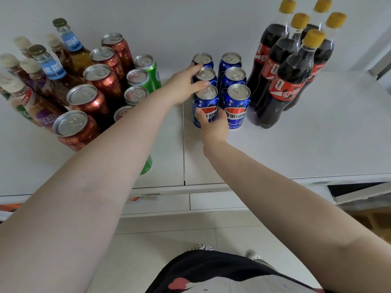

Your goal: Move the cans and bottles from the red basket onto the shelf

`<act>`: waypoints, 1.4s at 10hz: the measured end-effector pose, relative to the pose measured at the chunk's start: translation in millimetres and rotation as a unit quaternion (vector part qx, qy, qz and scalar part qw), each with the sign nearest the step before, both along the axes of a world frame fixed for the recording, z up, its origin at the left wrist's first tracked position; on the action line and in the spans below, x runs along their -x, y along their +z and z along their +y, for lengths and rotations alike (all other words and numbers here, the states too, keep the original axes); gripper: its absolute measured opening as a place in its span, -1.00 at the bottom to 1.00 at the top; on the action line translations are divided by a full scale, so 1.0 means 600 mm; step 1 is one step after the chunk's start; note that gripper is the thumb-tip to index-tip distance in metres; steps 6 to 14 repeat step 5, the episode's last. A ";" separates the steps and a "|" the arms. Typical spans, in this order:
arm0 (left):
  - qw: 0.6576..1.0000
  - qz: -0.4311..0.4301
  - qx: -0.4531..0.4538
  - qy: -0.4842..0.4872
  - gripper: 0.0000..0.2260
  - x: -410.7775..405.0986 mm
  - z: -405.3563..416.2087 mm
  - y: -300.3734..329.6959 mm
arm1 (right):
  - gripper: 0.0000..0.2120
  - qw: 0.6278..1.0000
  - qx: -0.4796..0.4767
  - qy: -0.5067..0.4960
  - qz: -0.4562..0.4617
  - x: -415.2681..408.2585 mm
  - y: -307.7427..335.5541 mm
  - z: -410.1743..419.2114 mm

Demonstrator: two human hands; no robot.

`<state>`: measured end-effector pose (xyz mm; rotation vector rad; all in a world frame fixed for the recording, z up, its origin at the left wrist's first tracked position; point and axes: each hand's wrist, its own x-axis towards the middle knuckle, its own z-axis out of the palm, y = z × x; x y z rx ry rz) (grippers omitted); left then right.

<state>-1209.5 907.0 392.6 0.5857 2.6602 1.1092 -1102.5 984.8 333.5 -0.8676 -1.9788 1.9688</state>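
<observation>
At nine o'clock on the white shelf [317, 144], a cluster of coffee bottles [36, 106] with pale caps is standing beside two glass bottles [53, 66] wearing blue neck labels. Just right of them, at ten o'clock, a row of red cans [91, 102] is running front to back, with green cans [146, 70] lined up alongside and partly hidden by a forearm.

At center, six blue cans [234, 79] are standing upright in two columns of three. The left hand [184, 87] is reaching in from seven o'clock and resting against the left column, its thumb lying across the rim of the middle can and its fingers [193, 65] curling round the far side of the rear can; how firmly they are grasping cannot be told. The right hand [213, 123] is coming in from five o'clock and gripping the front blue can [206, 102] of the left column low on its label, thumb on the near face and fingers wrapped between it and its neighbor.

At one o'clock, five cola bottles [289, 77] with yellow caps and red labels are standing bunched together, just beside the blue cans.

At six o'clock, below the shelf edge, pale floor tiles [148, 240] and dark clothing [211, 271] are showing.
</observation>
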 end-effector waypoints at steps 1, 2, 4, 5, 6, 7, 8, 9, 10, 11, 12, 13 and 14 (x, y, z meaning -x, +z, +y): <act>1.000 0.002 0.003 -0.003 -0.39 0.001 0.000 -0.001 | -0.40 1.000 -0.007 0.004 0.004 0.001 -0.003 0.001; 1.000 0.001 0.004 -0.002 -0.39 -0.002 -0.001 0.000 | -0.41 1.000 -0.018 0.009 0.002 -0.002 -0.004 0.000; 1.000 0.018 0.017 -0.009 -0.40 -0.009 0.000 0.000 | -0.43 0.995 -0.081 0.064 -0.015 -0.015 -0.005 0.014; 0.998 0.060 0.014 -0.004 -0.41 -0.015 0.004 0.002 | -0.45 0.988 -0.119 0.096 -0.022 -0.032 -0.008 0.026; 0.998 0.060 0.014 -0.004 -0.41 -0.015 0.004 0.002 | -0.45 0.988 -0.119 0.096 -0.022 -0.032 -0.008 0.026; 0.998 0.060 0.014 -0.004 -0.41 -0.015 0.004 0.002 | -0.45 0.988 -0.119 0.096 -0.022 -0.032 -0.008 0.026; 0.998 0.060 0.014 -0.004 -0.41 -0.015 0.004 0.002 | -0.45 0.988 -0.119 0.096 -0.022 -0.032 -0.008 0.026; 0.998 0.060 0.014 -0.004 -0.41 -0.015 0.004 0.002 | -0.45 0.988 -0.119 0.096 -0.022 -0.032 -0.008 0.026; 0.998 0.060 0.014 -0.004 -0.41 -0.015 0.004 0.002 | -0.45 0.988 -0.119 0.096 -0.022 -0.032 -0.008 0.026; 0.998 0.060 0.014 -0.004 -0.41 -0.015 0.004 0.002 | -0.45 0.988 -0.119 0.096 -0.022 -0.032 -0.008 0.026; 0.998 0.060 0.014 -0.004 -0.41 -0.015 0.004 0.002 | -0.45 0.988 -0.119 0.096 -0.022 -0.032 -0.008 0.026; 0.998 0.060 0.014 -0.004 -0.41 -0.015 0.004 0.002 | -0.45 0.988 -0.119 0.096 -0.022 -0.032 -0.008 0.026; 0.998 0.060 0.014 -0.004 -0.41 -0.015 0.004 0.002 | -0.45 0.988 -0.119 0.096 -0.022 -0.032 -0.008 0.026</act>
